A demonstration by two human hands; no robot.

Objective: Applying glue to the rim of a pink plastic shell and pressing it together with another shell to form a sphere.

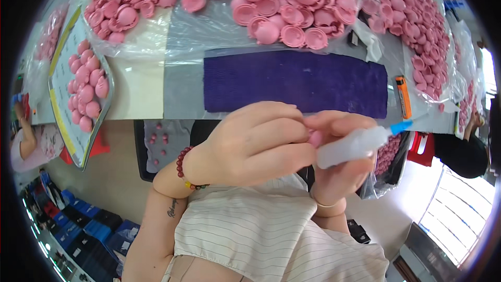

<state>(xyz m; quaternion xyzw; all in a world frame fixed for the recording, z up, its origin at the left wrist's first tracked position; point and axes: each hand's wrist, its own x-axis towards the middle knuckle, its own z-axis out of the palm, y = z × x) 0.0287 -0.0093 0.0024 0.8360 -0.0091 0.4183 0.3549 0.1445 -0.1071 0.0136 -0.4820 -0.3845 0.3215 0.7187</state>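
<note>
In front of my chest the two hands meet, with the fingers closed. My left hand pinches a small pink plastic piece, mostly hidden by the fingers. My right hand is wrapped round a white translucent squeeze bottle, which has a blue cap and a thin needle tip pointing right, away from the pink piece. The right thumb and forefinger also touch the pink piece. Just beyond both hands, a dark purple cloth lies flat on the table.
Heaped pink round shells cover the table's far side on clear plastic; another pile is at right. A tray of pink balls sits left. An orange marker-like stick lies by the cloth. Other people's arms show at both edges.
</note>
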